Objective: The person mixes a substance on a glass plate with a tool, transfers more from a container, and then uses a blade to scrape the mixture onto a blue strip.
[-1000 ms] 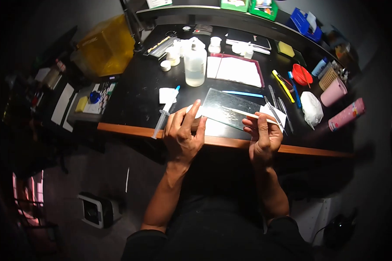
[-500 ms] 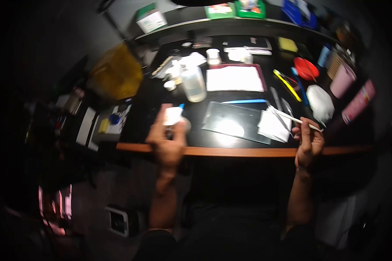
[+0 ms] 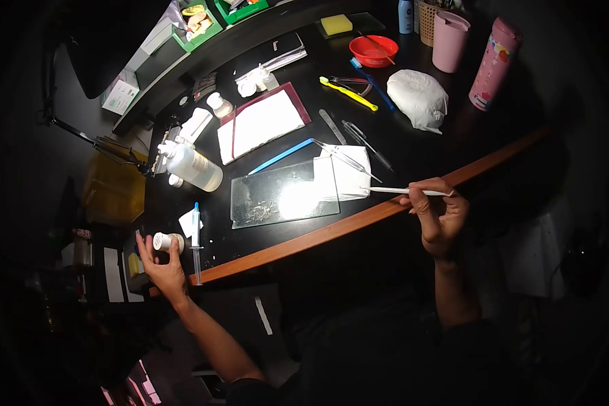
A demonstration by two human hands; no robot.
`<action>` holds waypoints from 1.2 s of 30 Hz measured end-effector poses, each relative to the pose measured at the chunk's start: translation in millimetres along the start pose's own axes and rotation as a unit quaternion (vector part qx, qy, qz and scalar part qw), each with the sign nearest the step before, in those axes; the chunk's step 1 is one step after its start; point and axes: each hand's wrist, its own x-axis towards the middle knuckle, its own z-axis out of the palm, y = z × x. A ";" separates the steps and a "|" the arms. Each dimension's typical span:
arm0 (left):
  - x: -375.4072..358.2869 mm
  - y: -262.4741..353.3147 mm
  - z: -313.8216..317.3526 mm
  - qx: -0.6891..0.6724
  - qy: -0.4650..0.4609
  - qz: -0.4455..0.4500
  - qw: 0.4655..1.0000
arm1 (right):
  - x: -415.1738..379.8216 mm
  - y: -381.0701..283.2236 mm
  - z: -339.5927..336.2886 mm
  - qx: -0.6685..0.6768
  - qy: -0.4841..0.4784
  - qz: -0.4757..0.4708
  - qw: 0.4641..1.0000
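Observation:
My left hand point(image 3: 164, 267) is at the table's left front corner, fingers spread around a small white-capped jar point(image 3: 162, 242). The thumb overlaps the jar, while a gap shows between the other fingers and its cap. A clear syringe with a blue tip point(image 3: 195, 233) lies just right of that hand, partly over a small white paper point(image 3: 187, 224). My right hand point(image 3: 443, 216) pinches a thin white stick-like tool point(image 3: 392, 191). Its far end points left, close to a white paper pad point(image 3: 354, 166) beside a glass plate point(image 3: 250, 199).
A clear bottle point(image 3: 195, 168), a white sheet on a maroon board point(image 3: 303, 101) and a blue-handled tool point(image 3: 284, 155) lie beyond the glass. Farther right are toothbrushes point(image 3: 350, 95), a red bowl point(image 3: 362, 51), a white bag point(image 3: 418, 98) and a pink bottle point(image 3: 494, 68). A wooden edge point(image 3: 291, 245) borders the table.
The view has turned, so the table now appears slanted. My left hand has shifted to around the jar, with its fingers spread. My right hand still holds the white tool.

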 end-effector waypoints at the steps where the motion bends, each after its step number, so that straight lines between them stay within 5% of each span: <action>1: -1.9 18.7 0.5 0.087 0.042 0.060 0.993 | -1.0 -0.2 -0.6 0.009 0.006 0.001 1.000; 3: -12.2 73.1 5.1 0.166 0.087 0.123 0.974 | -1.5 3.3 -1.0 0.008 0.020 -0.009 1.000; 6: -41.9 128.7 35.0 -0.037 -0.099 0.099 0.990 | 2.3 6.9 0.0 -0.019 0.021 -0.008 1.000; 8: -62.2 169.7 69.9 -0.121 -0.207 0.201 0.950 | 3.4 6.5 0.4 -0.025 0.023 0.008 0.999; 12: -87.6 220.2 123.9 -0.117 -0.295 0.287 0.904 | 4.1 6.0 -1.1 -0.017 0.015 0.033 0.999; 21: -105.1 230.3 166.6 -0.077 -0.301 0.238 0.920 | 5.3 9.7 -6.5 -0.011 -0.008 0.045 0.999; 36: -110.2 232.0 176.9 -0.070 -0.230 0.257 0.936 | -19.5 -3.4 16.1 -0.210 -0.036 -0.108 0.971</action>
